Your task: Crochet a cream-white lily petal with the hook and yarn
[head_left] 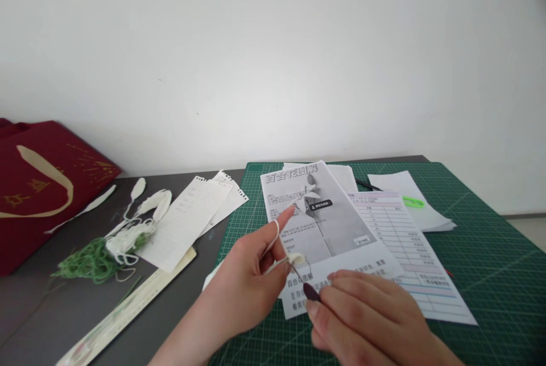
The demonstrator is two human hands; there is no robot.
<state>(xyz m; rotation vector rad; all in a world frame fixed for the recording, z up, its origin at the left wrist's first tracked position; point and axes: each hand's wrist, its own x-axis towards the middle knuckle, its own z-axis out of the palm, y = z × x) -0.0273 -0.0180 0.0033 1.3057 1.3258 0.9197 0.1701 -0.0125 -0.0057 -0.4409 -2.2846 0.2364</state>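
Crocheting white yarn [294, 259] with both hands.

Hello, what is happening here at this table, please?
A person is crocheting with white yarn. The left hand holds a small white crocheted piece, with yarn looped over its raised index finger. The right hand holds a crochet hook with a dark handle, its tip at the piece. Under the hands, a printed instruction sheet showing a flower lies on a green cutting mat. Finished white pieces and green yarn lie to the left.
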